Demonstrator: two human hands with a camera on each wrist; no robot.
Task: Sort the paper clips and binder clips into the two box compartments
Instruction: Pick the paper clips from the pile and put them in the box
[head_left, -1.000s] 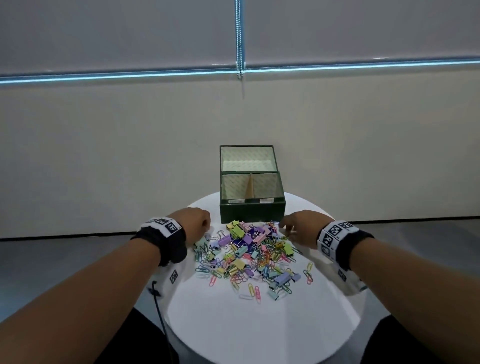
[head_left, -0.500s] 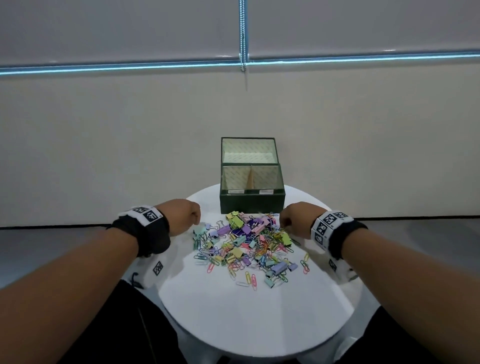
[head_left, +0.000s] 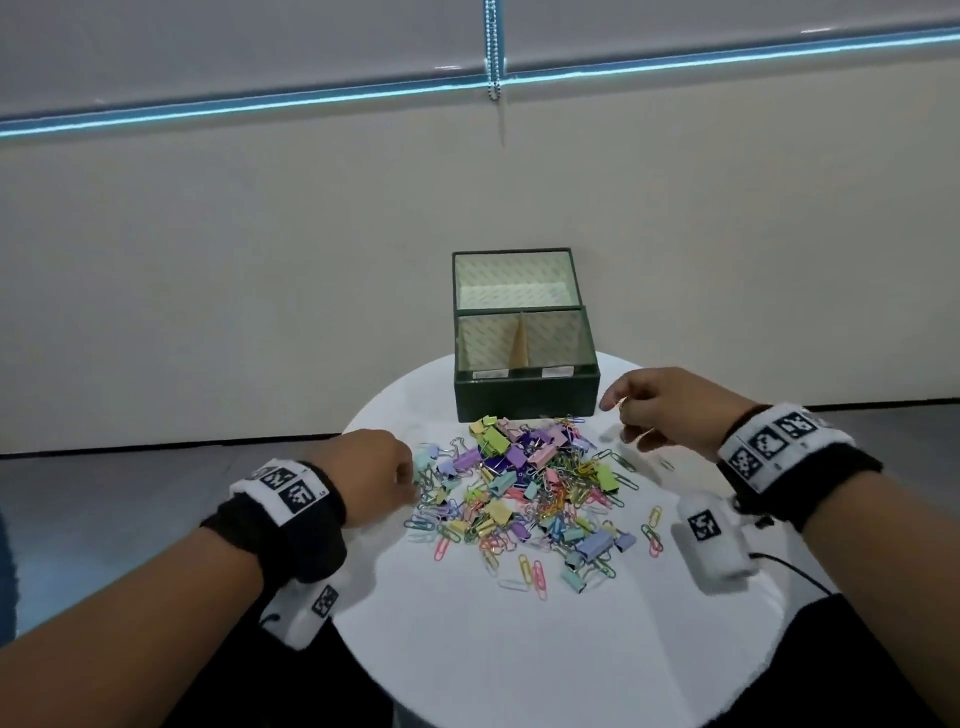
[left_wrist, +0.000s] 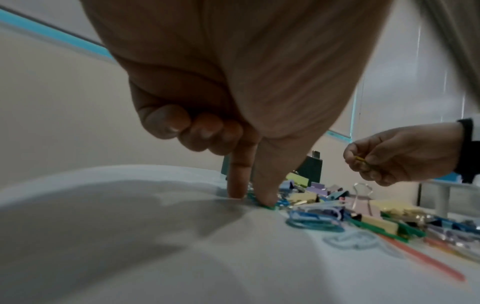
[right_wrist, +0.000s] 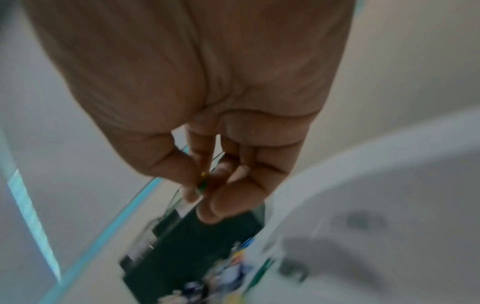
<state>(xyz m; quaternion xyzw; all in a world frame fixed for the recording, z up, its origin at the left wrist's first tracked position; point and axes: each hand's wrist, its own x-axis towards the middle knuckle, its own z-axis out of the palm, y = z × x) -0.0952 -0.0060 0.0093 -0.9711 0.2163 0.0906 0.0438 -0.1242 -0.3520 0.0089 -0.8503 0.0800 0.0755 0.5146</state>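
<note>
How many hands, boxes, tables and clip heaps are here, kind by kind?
Hands: 2, left hand and right hand, which pinches one clip
Green box: 1
White round table: 1
Clip heap: 1, its clips too many to count
Total: 5

1. We see a round white worktop (head_left: 519, 649) before a plain beige wall (head_left: 234, 270).
2. We see a grey blind (head_left: 260, 41) above, a cyan light strip (head_left: 260, 105) along its bottom, and a bead chain (head_left: 493, 47).
3. We see a grey floor (head_left: 104, 493).
</note>
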